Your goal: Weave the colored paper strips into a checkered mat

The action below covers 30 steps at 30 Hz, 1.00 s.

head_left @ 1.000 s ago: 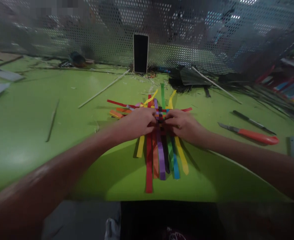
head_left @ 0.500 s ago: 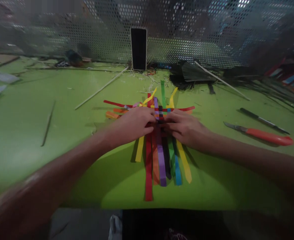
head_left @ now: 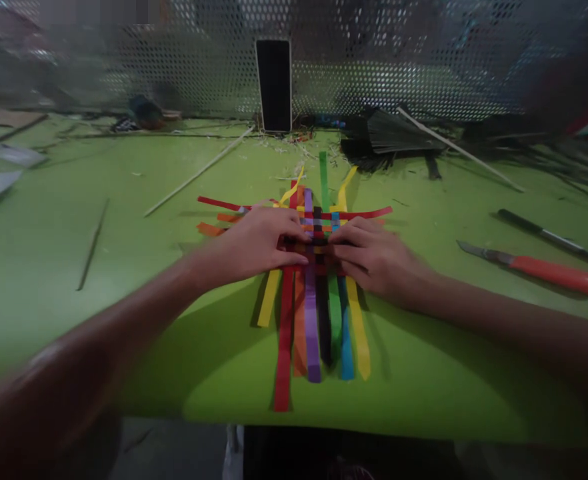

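Observation:
Coloured flat strips are interlaced into a weave, with a purple strip [head_left: 312,313], a red strip [head_left: 285,333], a green strip [head_left: 335,320], a blue strip [head_left: 347,347] and a yellow strip [head_left: 359,333] trailing toward the near edge. My left hand [head_left: 269,237] grips the left part of the weave, fingers bent over it and thumb just below. On the other side, my right hand [head_left: 369,257] has its fingertips closed on the right part. A dark crosswise strip [head_left: 318,243] shows between both sets of fingertips. Ends of red and orange crosswise strips stick out past the hands.
On the green table [head_left: 149,360], a red-handled knife [head_left: 549,270] and a dark slim tool [head_left: 549,233] lie at right. A phone [head_left: 275,87] stands against the perforated screen [head_left: 199,73]. Thin sticks, dark fibres [head_left: 399,137] and scraps lie toward the back.
The weave's trailing strips have swung slightly left at their near ends. My fingers have shifted a little along the weave, exposing more of the dark crosswise strip. The camera view has moved slightly.

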Available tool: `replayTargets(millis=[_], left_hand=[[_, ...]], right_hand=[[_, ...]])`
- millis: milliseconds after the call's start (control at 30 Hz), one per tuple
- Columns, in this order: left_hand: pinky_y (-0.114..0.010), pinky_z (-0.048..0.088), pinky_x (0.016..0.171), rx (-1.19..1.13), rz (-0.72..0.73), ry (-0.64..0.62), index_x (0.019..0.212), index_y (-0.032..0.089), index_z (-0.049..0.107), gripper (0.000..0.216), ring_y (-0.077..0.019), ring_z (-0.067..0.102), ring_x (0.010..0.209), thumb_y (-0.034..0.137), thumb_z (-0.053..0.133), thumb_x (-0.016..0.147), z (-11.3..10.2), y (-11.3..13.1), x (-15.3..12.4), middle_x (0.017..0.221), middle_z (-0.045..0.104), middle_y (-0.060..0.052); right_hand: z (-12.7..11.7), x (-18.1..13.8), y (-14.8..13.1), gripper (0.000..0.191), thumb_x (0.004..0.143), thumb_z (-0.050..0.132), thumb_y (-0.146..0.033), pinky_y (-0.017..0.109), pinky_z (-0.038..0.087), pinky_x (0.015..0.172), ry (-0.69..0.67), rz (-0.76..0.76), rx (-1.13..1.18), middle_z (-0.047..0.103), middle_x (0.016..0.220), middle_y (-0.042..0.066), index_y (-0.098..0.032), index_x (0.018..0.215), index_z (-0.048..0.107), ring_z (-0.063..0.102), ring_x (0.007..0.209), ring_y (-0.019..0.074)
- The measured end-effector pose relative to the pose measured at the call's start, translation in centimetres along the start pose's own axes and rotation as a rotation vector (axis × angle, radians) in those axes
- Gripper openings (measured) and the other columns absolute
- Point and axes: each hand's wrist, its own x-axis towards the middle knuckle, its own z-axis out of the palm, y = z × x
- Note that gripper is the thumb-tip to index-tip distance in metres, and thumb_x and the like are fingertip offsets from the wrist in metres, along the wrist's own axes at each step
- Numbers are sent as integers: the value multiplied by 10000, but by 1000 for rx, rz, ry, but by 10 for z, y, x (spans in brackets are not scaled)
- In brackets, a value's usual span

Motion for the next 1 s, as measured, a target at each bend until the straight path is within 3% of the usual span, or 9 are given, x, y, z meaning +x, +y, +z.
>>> replayTargets(millis=[100,233,433,600,733,833,1000], left_hand=[[-273,480,837,11,6,24,1039,210,803,165,-180,705,932,253,797,879,2,0,0,1033,756,-21],[-283,478,824,37,38,16,939,190,797,57,-174,697,904,224,768,903,3,1,-1,1004,745,-21],[-325,500,839,173,73,53,944,181,778,94,-204,678,913,243,709,956,10,5,-3,983,728,-45],[-345,511,802,330,132,76,936,180,776,150,-235,663,943,237,646,987,15,10,-6,977,727,-66],[-334,510,757,356,147,79,912,183,773,180,-230,668,921,246,626,994,14,10,-6,965,728,-69],[-334,514,775,363,117,79,897,185,772,185,-231,678,934,261,633,992,13,11,-4,962,739,-63],[-357,518,794,403,-52,38,905,169,777,151,-268,698,964,249,663,964,13,28,3,976,763,-75]], right_hand=[[0,0,-2,243,1034,529,-183,448,546,878,-20,-35,-95,719,1122,133,-134,961,756,599,996,275],[0,2,-6,238,1010,540,-132,465,540,870,-87,-16,-190,706,1180,128,-146,1091,763,590,1054,302],[-1,0,6,266,992,551,-136,454,548,909,-19,25,61,721,1122,134,-141,1161,756,633,1035,279],[-4,2,15,163,956,630,-171,420,554,831,-46,50,33,733,1002,135,-154,989,788,655,945,275],[-2,6,14,194,955,598,-122,379,555,815,-32,32,11,744,982,113,-166,924,784,669,926,248],[-1,7,12,230,979,560,-124,369,556,812,-48,33,-13,750,1000,116,-158,922,780,670,923,244],[-12,7,14,247,975,548,-111,367,561,810,-116,43,20,764,1030,132,-149,978,792,689,913,241]])
